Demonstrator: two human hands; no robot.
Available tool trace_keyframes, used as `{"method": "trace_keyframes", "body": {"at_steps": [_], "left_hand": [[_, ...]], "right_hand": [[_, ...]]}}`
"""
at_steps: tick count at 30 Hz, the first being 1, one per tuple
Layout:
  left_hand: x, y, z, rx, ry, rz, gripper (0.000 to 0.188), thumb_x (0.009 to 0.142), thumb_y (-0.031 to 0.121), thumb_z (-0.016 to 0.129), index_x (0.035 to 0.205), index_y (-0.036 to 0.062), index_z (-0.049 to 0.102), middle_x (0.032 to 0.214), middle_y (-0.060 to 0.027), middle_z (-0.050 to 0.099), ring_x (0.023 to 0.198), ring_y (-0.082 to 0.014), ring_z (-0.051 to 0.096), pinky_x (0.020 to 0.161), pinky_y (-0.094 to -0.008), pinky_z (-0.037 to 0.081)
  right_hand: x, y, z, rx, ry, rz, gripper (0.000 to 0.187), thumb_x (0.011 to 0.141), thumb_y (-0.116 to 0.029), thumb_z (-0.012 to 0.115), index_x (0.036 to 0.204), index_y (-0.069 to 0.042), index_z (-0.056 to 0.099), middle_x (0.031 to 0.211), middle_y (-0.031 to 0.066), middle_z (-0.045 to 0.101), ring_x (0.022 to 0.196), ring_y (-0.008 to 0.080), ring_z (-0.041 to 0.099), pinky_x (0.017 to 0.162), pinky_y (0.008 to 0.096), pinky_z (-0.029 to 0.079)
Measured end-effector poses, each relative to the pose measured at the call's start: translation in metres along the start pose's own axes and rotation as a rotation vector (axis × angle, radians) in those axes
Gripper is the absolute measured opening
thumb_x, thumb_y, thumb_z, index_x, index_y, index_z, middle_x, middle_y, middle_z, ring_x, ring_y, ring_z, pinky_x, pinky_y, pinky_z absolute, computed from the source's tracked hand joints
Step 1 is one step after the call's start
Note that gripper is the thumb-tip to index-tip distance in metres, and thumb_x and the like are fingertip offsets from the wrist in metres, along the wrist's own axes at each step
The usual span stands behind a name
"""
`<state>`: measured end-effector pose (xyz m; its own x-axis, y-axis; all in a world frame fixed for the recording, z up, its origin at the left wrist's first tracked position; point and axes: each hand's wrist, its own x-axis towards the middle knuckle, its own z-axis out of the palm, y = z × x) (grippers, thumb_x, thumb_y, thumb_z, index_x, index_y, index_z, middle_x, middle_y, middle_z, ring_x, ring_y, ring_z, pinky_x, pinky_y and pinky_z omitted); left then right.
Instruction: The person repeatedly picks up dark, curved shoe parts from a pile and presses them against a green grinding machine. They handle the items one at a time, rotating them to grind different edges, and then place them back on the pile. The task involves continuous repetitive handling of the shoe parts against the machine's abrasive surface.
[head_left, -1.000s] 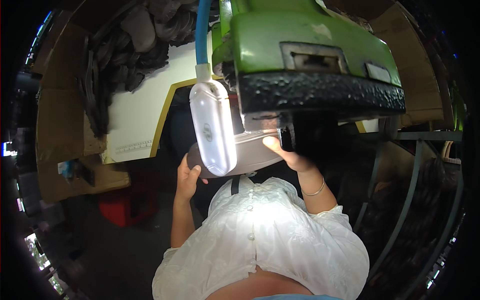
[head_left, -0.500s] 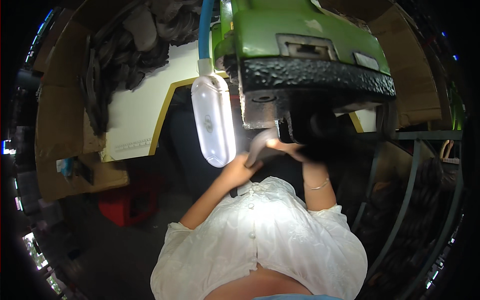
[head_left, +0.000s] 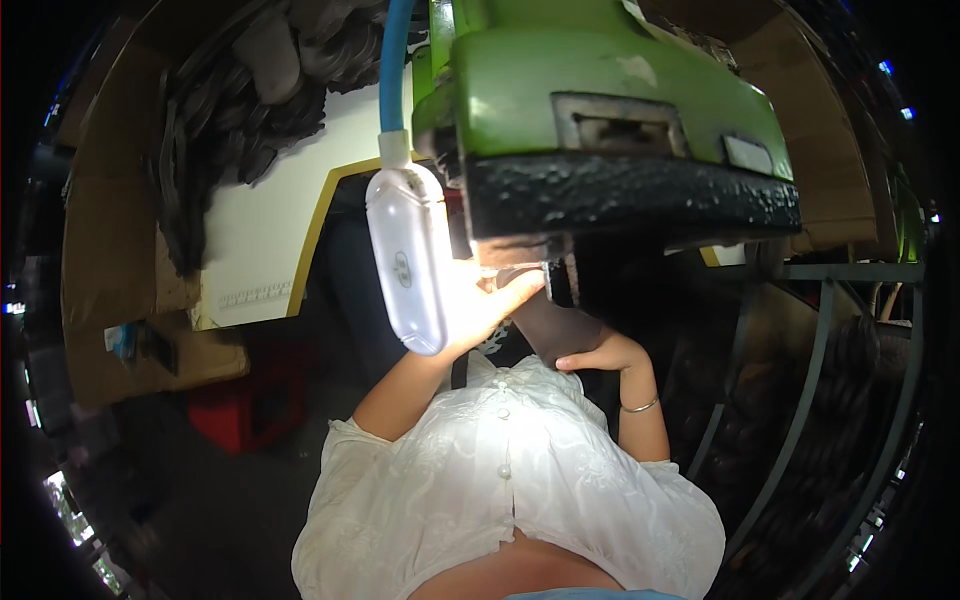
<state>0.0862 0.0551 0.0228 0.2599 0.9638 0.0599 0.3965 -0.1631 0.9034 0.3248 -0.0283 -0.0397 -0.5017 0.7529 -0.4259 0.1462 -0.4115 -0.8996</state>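
Observation:
A dark grey, flat, sole-shaped piece (head_left: 555, 325) slants between my hands under the head of a green machine (head_left: 610, 90). My left hand (head_left: 480, 305), brightly lit and partly behind the lamp, is closed on its far end with the thumb on top. That end lies right below the machine's metal tip, where the contact is hidden. My right hand (head_left: 610, 353) pinches the near right end, thumb on the upper side and fingers underneath.
A white oblong lamp (head_left: 408, 265) on a blue tube (head_left: 395, 65) hangs by my left hand. Dark curved pieces (head_left: 240, 110) are heaped at the far left inside a cardboard box (head_left: 105, 230). A red stool (head_left: 240, 415) stands low left; a metal rack (head_left: 815, 350) is at the right.
My left hand has moved up to the machine's tip and my right hand down and nearer. The piece, blurred and curved before, now stretches flat between them.

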Motion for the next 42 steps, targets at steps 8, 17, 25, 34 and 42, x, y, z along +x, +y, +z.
{"method": "trace_keyframes", "body": {"at_steps": [8,17,25,34,42], "left_hand": [[-0.026,-0.039,-0.021,-0.557,-0.143,-0.202,0.018,0.087,0.015,0.054,0.09,-0.0007,0.061,0.074,-0.0078,0.061,0.06,-0.0128,0.057,0.054,-0.0228,0.044],[-0.052,-0.07,-0.013,-0.391,-0.223,-0.544,0.022,0.087,0.019,0.056,0.101,0.0028,0.059,0.078,-0.0036,0.062,0.066,-0.0071,0.055,0.06,-0.0194,0.042],[-0.039,-0.065,-0.005,-0.406,-0.245,-0.473,0.019,0.087,0.015,0.056,0.101,0.0025,0.058,0.08,-0.0035,0.062,0.072,-0.0076,0.056,0.063,-0.0197,0.043],[0.072,0.013,0.101,-0.199,-0.24,-0.004,0.077,0.072,0.008,0.068,0.134,0.0109,0.022,0.122,-0.0177,0.042,0.105,-0.0233,0.049,0.082,-0.0329,0.046],[0.206,0.079,0.21,-0.021,-0.063,0.323,0.11,0.052,0.003,0.075,0.137,0.0123,0.004,0.129,-0.0221,0.029,0.116,-0.0407,0.037,0.097,-0.0449,0.034]], "right_hand": [[-0.063,-0.08,-0.034,-0.113,0.263,-0.111,0.045,0.071,-0.017,0.072,0.108,0.004,0.055,0.088,0.0072,0.062,0.078,0.0122,0.057,0.072,0.0249,0.046],[-0.123,-0.097,-0.119,0.359,1.488,-0.862,0.041,0.082,-0.018,0.046,0.121,-0.003,0.046,0.094,0.008,0.057,0.06,0.0115,0.053,0.042,0.0212,0.039],[-0.127,-0.04,-0.184,0.31,1.712,-0.505,0.044,0.089,-0.029,0.05,0.124,-0.002,0.045,0.044,-0.0036,0.037,0.034,0.0053,0.033,0.033,0.0203,0.027],[-0.062,-0.066,-0.197,0.766,1.036,-0.584,0.09,0.076,-0.074,0.023,0.141,-0.016,-0.002,0.142,0.0268,-0.003,0.133,0.0383,-0.001,0.102,0.056,0.005],[-0.012,-0.098,-0.281,0.828,0.643,-0.726,0.062,0.088,-0.046,0.038,0.139,-0.015,0.02,0.138,0.0081,0.03,0.126,0.0249,0.032,0.101,0.0441,0.028]]}}
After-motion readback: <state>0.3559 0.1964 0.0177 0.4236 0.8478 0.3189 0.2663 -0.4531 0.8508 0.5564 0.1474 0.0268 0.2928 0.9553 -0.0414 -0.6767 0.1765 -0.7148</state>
